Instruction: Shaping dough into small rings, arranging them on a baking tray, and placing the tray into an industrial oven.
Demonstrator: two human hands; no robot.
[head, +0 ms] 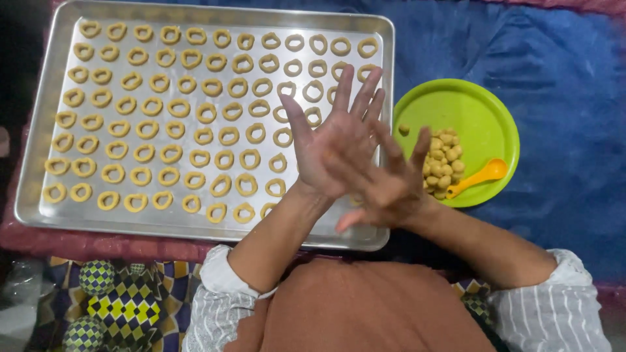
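The left hand (332, 146) lies flat over the right hand (385, 189), palms pressed together, fingers spread, above the tray's (39, 117) right end; whether dough sits between them cannot be told

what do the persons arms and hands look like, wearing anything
Both hands, left hand and right hand, are bare: no gloves, rings or watch in view. The forearms are bare too, with white, thinly striped sleeves pushed up near the elbows.

Grey-and-white striped sleeves (218, 306) pushed up the forearms, rust-brown garment (365, 309) in front
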